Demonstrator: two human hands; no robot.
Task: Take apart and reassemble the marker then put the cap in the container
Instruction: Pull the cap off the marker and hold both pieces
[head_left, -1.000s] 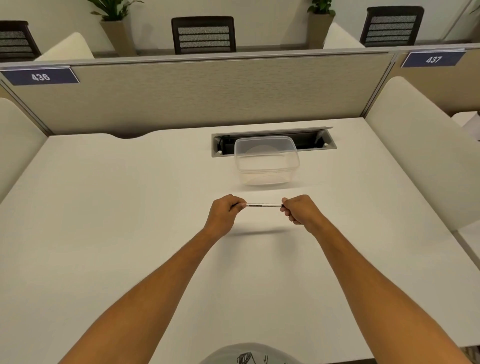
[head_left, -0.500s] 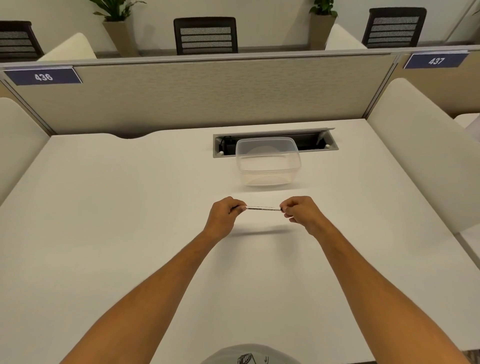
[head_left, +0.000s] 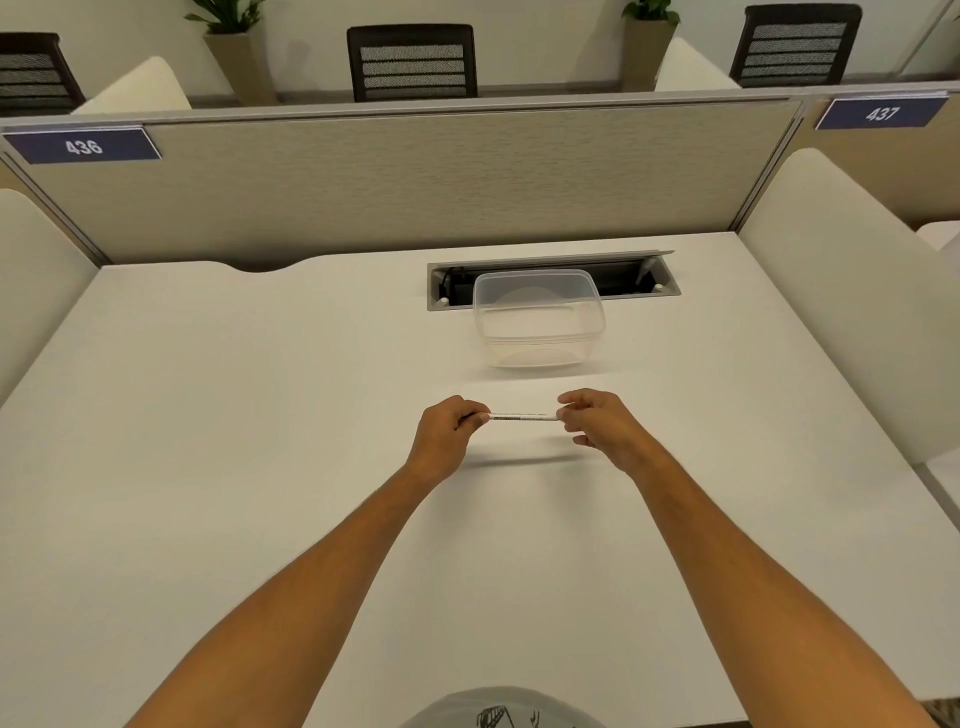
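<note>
Closest to the person, two bare forearms stretch out over the white desk (head_left: 208, 467). The left hand (head_left: 447, 434) is curled tight around one end of the marker (head_left: 522, 416), with a dark tip just poking out of the fist; the right hand (head_left: 597, 423) pinches the other end between thumb and fingertips, the remaining fingers loosely spread. The marker lies level between them, lifted clear of the desk, its thin shadow falling on the surface below. Whether the cap is on, or which end carries it, I cannot tell, as both ends are buried in the hands. Just beyond the hands sits the clear container (head_left: 537, 317), open and empty as far as I can see, in front of the cable hatch (head_left: 654, 275). My guess is the job is early or midway: the marker looks whole, and the cap has yet to go in the container.
</note>
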